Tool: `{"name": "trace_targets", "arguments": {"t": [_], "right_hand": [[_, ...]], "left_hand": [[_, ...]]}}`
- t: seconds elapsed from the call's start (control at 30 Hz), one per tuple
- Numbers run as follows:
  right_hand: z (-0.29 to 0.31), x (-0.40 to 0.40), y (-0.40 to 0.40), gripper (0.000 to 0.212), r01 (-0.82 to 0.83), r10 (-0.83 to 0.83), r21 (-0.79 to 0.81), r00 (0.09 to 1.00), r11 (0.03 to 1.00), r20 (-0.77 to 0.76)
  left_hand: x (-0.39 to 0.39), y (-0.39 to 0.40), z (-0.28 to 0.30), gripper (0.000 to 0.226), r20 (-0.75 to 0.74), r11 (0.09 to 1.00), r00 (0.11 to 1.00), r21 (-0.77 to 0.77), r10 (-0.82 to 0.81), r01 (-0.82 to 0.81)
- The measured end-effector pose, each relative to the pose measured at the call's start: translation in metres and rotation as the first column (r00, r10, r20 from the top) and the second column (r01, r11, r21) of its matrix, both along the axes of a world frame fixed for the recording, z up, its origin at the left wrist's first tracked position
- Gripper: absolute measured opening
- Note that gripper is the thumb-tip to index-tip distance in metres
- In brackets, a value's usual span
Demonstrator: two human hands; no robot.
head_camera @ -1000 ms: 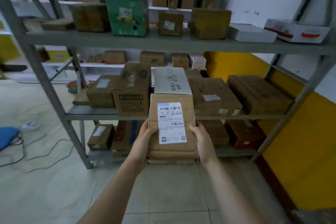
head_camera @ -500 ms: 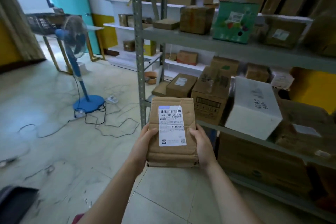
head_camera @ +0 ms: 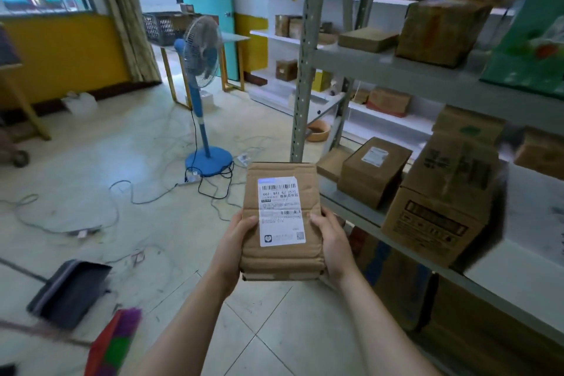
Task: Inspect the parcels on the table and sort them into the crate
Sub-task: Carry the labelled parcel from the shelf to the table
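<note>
- Shelving [head_camera: 396,70] from 12 to 4 o'clock, loaded with cardboard boxes.
- Bench [head_camera: 235,37] far off near 11 o'clock, dark crate [head_camera: 163,27] on top, blue fan [head_camera: 201,70] standing in front.
- Cables [head_camera: 213,189] strewn over the floor between here and the bench: worth stepping round, eyes lifted from the label now and then.
- Parcel [head_camera: 282,220] at centre, held in the air, label [head_camera: 280,212] facing up and readable.
- Left hand [head_camera: 236,246] gripping its left edge, thumb on top; right hand [head_camera: 331,241] gripping the right edge likewise.
- Best carried level with both grips kept, thumbs clear of the barcode, then lowered into the crate rather than dropped.
</note>
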State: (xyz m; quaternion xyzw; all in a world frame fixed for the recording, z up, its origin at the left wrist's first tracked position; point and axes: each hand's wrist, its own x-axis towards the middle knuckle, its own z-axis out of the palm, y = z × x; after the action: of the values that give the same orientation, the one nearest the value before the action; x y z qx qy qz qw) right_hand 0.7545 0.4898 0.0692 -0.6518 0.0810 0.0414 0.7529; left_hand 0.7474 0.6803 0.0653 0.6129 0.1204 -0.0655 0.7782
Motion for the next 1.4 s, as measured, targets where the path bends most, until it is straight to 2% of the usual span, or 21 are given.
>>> {"name": "trace_targets", "arguments": {"t": [0.3, 0.43, 0.53, 0.7, 0.87, 1.1, 1.4], "right_hand": [[-0.002, 0.118, 0.026, 0.034, -0.123, 0.123, -0.047, 0.992, 0.991, -0.005], [-0.015, 0.172, 0.052, 0.019, -0.138, 0.136, -0.06, 0.99, 0.989, -0.037], [-0.02, 0.225, 0.078, 0.041, -0.158, 0.156, -0.069, 0.987, 0.985, -0.044], [-0.02, 0.308, 0.115, 0.048, -0.119, 0.118, -0.032, 0.993, 0.992, -0.027], [-0.011, 0.391, 0.156, 0.035, -0.072, 0.072, -0.013, 0.997, 0.997, -0.004], [-0.013, 0.507, 0.186, 0.06, -0.023, 0.023, 0.003, 1.0, 1.0, -0.018], [-0.028, 0.681, 0.2, 0.039, 0.013, -0.012, 0.027, 1.0, 1.0, -0.012]], "left_hand": [[0.095, 0.022, 0.003, 0.027, -0.002, 0.993, 0.993, 0.009, 0.121, -0.121], [0.143, 0.047, -0.002, 0.024, -0.011, 0.989, 0.989, 0.015, 0.15, -0.15], [0.194, 0.072, -0.008, 0.025, -0.018, 0.987, 0.987, 0.017, 0.159, -0.159], [0.281, 0.109, -0.009, 0.027, -0.009, 0.994, 0.994, 0.015, 0.107, -0.107], [0.374, 0.152, 0.0, 0.031, -0.003, 0.999, 0.999, 0.013, 0.047, -0.047], [0.496, 0.183, 0.0, 0.034, 0.004, 1.0, 1.0, 0.007, -0.014, 0.014], [0.673, 0.198, -0.013, 0.035, -0.044, 0.999, 0.999, 0.033, -0.033, 0.034]]}}
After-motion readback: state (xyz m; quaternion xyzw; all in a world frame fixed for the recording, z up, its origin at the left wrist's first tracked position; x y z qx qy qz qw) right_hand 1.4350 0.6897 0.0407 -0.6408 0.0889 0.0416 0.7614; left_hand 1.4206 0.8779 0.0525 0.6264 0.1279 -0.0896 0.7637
